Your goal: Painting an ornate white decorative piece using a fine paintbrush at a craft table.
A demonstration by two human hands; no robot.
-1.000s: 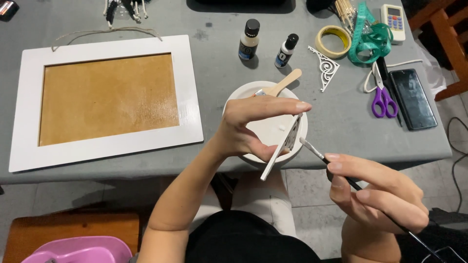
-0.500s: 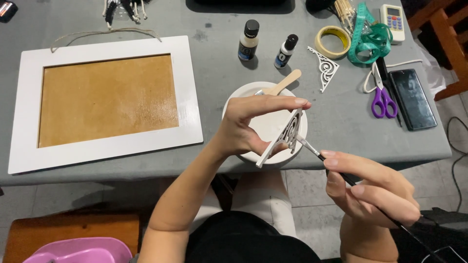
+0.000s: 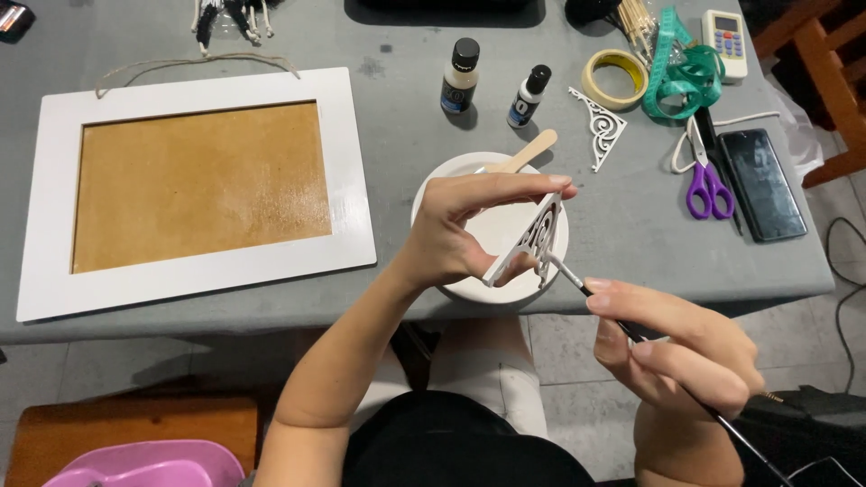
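Nearest the camera, the right hand (image 3: 672, 347) pinches a thin dark-handled brush (image 3: 631, 332) between thumb and fingers, its pale tip touching the lower edge of a white scrollwork bracket (image 3: 534, 243). The left hand (image 3: 474, 225) pinches that flat, lacy triangular bracket upright, thumb below and fingers arched over its top, just above a round white bowl (image 3: 469, 180) at the near edge of the grey table (image 3: 397, 117). A flat wooden stick (image 3: 528, 151) leans out over the bowl's rim. To the left lies a white-painted frame (image 3: 352, 180) with a rough tan panel and a twine hanger. Farther back stand two small paint bottles (image 3: 458, 76), a second white bracket (image 3: 599, 122), a tape roll (image 3: 615, 78), a green tape measure (image 3: 686, 77), purple-handled scissors (image 3: 708, 185) and a dark phone (image 3: 762, 185).
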